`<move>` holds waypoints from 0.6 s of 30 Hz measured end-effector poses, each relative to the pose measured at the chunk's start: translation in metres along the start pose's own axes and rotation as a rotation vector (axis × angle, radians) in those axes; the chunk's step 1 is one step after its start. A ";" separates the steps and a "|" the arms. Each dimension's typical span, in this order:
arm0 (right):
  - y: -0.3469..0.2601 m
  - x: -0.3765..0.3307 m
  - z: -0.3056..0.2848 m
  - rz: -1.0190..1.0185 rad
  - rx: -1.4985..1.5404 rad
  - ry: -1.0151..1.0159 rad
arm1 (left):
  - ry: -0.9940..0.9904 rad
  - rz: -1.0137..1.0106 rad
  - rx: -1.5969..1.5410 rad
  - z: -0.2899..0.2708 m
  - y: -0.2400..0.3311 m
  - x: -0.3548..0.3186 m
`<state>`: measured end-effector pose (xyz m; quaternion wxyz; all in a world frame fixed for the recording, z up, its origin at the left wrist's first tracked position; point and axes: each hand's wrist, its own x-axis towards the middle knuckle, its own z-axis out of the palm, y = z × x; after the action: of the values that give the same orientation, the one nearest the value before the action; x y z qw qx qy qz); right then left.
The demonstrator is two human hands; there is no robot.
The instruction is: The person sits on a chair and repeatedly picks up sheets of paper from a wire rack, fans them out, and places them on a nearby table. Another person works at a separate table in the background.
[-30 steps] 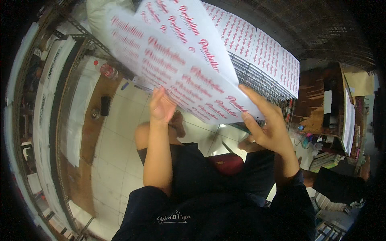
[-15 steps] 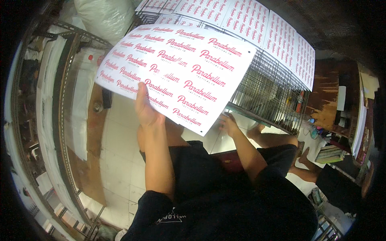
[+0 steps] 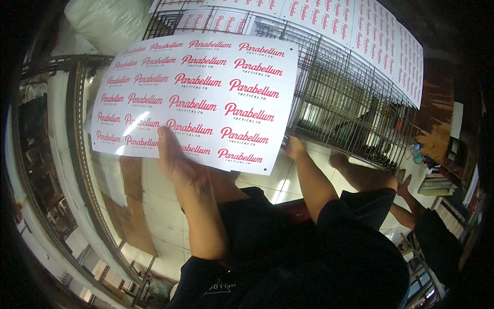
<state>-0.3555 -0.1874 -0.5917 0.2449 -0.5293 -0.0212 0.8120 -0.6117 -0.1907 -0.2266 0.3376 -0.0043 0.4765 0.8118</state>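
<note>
- At the lower edge of the white sheet of red printed labels point(image 3: 195, 100), the left hand point(image 3: 175, 162) pinches it alone; held so, it could sag or crease.
- Right of the sheet, the right hand point(image 3: 294, 148) rests open at the wire rack point(image 3: 350, 110), empty.

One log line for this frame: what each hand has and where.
left hand: holds white printed sheet by lower edge, raised | right hand: at sheet's lower right corner, beside wire rack | grip: unclear

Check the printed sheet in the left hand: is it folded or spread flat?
Spread flat. The sheet shows all its rows of red print and straight edges, no crease. The left hand grips its lower edge.
</note>
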 end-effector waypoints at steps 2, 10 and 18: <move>-0.006 -0.009 0.013 -0.021 0.076 -0.013 | 0.004 0.076 0.064 -0.005 -0.002 0.001; -0.004 -0.020 0.039 -0.154 0.040 0.151 | 0.018 0.100 0.085 -0.006 0.006 -0.001; -0.016 -0.084 0.068 -0.237 -0.008 0.277 | -0.060 0.328 0.047 -0.001 0.008 0.004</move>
<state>-0.3821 -0.1930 -0.4858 0.3375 -0.6309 -0.0527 0.6966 -0.6192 -0.1924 -0.2223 0.2144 0.1058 0.4794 0.8444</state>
